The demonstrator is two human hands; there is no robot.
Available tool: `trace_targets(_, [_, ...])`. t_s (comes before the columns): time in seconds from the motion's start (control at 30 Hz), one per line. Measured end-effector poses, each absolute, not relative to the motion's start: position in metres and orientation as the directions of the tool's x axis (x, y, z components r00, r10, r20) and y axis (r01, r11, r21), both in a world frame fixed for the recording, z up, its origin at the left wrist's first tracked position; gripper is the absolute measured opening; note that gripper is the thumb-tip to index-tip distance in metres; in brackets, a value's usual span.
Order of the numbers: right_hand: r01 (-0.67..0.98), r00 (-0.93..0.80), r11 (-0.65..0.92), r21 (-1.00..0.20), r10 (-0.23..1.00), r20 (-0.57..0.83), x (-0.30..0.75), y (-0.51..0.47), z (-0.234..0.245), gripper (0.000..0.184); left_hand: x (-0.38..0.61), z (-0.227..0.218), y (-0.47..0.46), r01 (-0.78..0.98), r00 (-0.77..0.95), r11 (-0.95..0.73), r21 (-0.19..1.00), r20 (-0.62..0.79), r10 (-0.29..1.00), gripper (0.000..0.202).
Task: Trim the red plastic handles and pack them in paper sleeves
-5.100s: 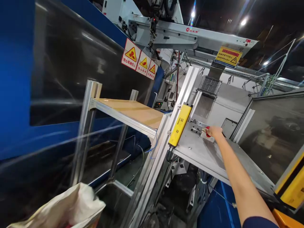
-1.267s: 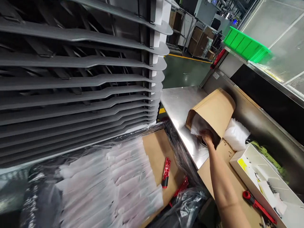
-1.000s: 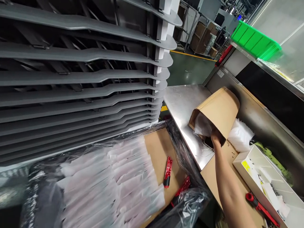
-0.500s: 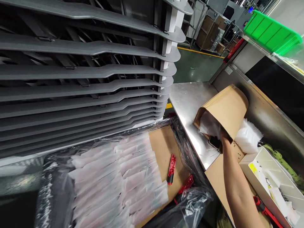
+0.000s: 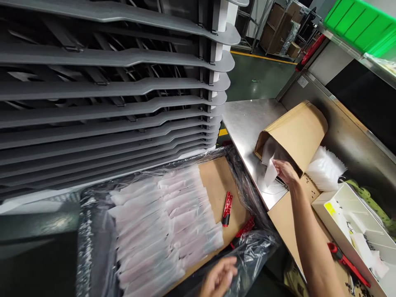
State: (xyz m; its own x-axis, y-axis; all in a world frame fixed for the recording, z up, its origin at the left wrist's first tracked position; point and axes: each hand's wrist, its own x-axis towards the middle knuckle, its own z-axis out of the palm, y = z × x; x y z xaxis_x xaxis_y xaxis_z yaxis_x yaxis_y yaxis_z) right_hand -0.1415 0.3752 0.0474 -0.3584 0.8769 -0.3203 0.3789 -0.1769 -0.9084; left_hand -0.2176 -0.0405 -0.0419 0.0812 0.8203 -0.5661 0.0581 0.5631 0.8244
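Note:
My right hand is at the mouth of a brown paper bag lying on its side on the steel bench. Its fingers pinch a thin white sheet partly drawn out of the bag. My left hand is low in the view, blurred, fingers loosely curled over black plastic film, holding nothing I can see. A box lined with that film holds rows of white wrapped pieces on cardboard, with a red tool beside them.
A tall stack of grey trays fills the left. On the bench: a white foam bundle, a white divided bin, a red-handled tool. A second red tool lies by the box. A green crate sits up right.
My right hand has come back out of the bag with a white sheet pinched in its fingers. My left hand has come into view at the bottom. The view has shifted slightly.

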Motion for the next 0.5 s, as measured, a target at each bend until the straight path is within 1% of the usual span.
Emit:
trace_targets(0.07, [0.341, -0.379, -0.248, -0.907, 0.847, -0.374, -0.144, 0.354, 0.048, 0.045, -0.227, -0.024, -0.011, -0.081, -0.131, 0.503, 0.861, -0.509, 0.851, 0.059])
trace_targets(0.1, [0.323, -0.386, -0.272, -0.907, 0.837, -0.388, -0.146, 0.342, 0.049, 0.045, -0.233, -0.014, 0.009, -0.092, -0.239, 0.452, 0.887, -0.46, 0.855, 0.061])
trace_targets(0.17, [0.295, -0.398, -0.307, -0.905, 0.822, -0.408, -0.149, 0.313, 0.048, 0.046, -0.242, 0.006, 0.049, 0.021, -0.401, 0.353, 0.935, -0.316, 0.86, 0.067])
trace_targets(0.23, [0.283, -0.403, -0.33, -0.901, 0.811, -0.424, -0.151, 0.282, 0.043, 0.048, -0.249, 0.021, 0.08, 0.222, -0.508, 0.279, 0.934, -0.133, 0.851, 0.069])
trace_targets(0.3, [0.285, -0.397, -0.345, -0.894, 0.806, -0.438, -0.15, 0.254, 0.036, 0.048, -0.253, 0.028, 0.094, 0.403, -0.506, 0.255, 0.879, -0.018, 0.863, 0.055])
trace_targets(0.37, [0.302, -0.377, -0.346, -0.888, 0.813, -0.445, -0.145, 0.231, 0.029, 0.047, -0.257, 0.03, 0.094, 0.504, -0.486, 0.273, 0.819, 0.008, 0.874, 0.042])
trace_targets(0.4, [0.315, -0.359, -0.339, -0.887, 0.822, -0.442, -0.141, 0.222, 0.027, 0.046, -0.259, 0.029, 0.09, 0.516, -0.489, 0.288, 0.807, 0.002, 0.872, 0.04])
trace_targets(0.43, [0.329, -0.336, -0.327, -0.886, 0.837, -0.433, -0.136, 0.213, 0.027, 0.043, -0.261, 0.029, 0.086, 0.496, -0.501, 0.302, 0.814, -0.015, 0.865, 0.037])
trace_targets(0.47, [0.339, -0.303, -0.313, -0.887, 0.857, -0.418, -0.13, 0.205, 0.028, 0.04, -0.264, 0.027, 0.082, 0.43, -0.512, 0.308, 0.849, -0.051, 0.858, 0.032])
trace_targets(0.5, [0.351, -0.275, -0.277, -0.894, 0.883, -0.381, -0.124, 0.198, 0.03, 0.036, -0.267, 0.026, 0.079, 0.327, -0.507, 0.303, 0.895, -0.105, 0.856, 0.024])
